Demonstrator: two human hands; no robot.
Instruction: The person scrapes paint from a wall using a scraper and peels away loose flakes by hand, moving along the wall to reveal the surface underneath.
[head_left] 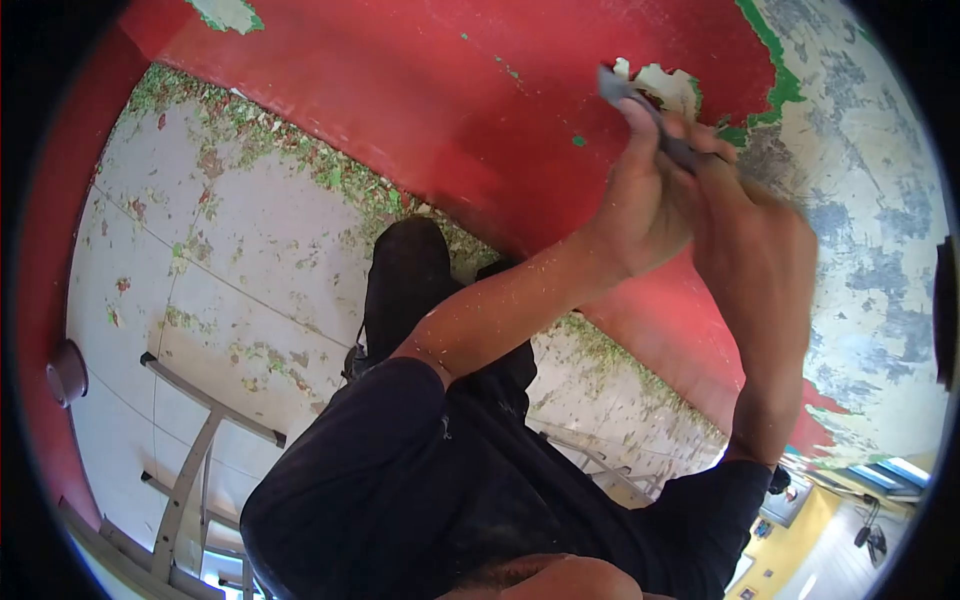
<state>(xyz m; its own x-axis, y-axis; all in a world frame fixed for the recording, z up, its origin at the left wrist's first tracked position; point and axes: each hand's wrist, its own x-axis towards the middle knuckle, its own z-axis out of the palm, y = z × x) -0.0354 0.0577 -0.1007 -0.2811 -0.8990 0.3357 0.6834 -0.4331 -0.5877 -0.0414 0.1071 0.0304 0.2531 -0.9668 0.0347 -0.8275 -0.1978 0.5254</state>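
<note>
A paint scraper [682, 154] with a dark handle and flat blade lies across the red painted wall [540, 100]. Around its handle my right hand [750, 225] is closed, slightly blurred. My left hand [650, 190] is closed on the scraper nearer the blade, thumb lying along it. The blade tip sits beside a bare, pale patch [668, 88] with ragged, lifted paint edges. Right of my hands, a broad stripped area [860, 220] shows grey and white, bordered by green paint. Part of the handle is hidden by my fingers.
Paint flakes [340, 170] litter the pale tiled floor [250, 240], thickest along the wall's foot. A metal ladder-like frame [190, 470] stands at lower left. A small brownish round container [68, 374] is at the far left. A yellow wall [800, 540] shows at lower right.
</note>
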